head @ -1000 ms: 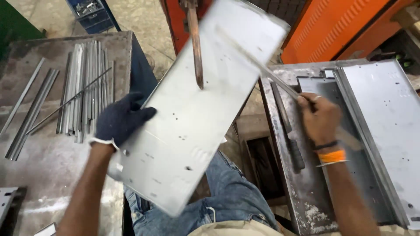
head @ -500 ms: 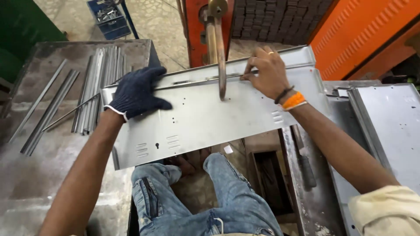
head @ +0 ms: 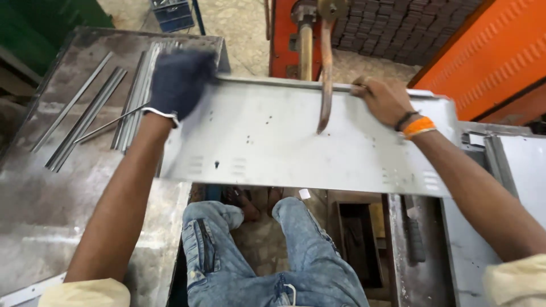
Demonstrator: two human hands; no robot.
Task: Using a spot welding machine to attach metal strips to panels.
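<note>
A long grey sheet-metal panel (head: 284,142) with small holes and slots lies crosswise in front of me, above my knees. My left hand (head: 179,79), in a dark blue glove, grips its far left corner. My bare right hand (head: 384,99), with an orange wristband, holds a thin metal strip (head: 278,83) against the panel's far edge. A curved copper welding arm (head: 326,68) comes down from an orange machine (head: 287,34) and its tip touches the panel near the middle.
A grey steel table (head: 51,193) on my left carries several long metal strips (head: 85,116). Another metal table (head: 512,170) on the right holds flat panels and a dark-handled tool (head: 417,239). An orange cabinet (head: 489,57) stands at the back right.
The panel has swung from a steep tilt to lying level and crosswise under the welding arm. My right hand came off the right table to the panel's far edge; my left hand moved to its corner.
</note>
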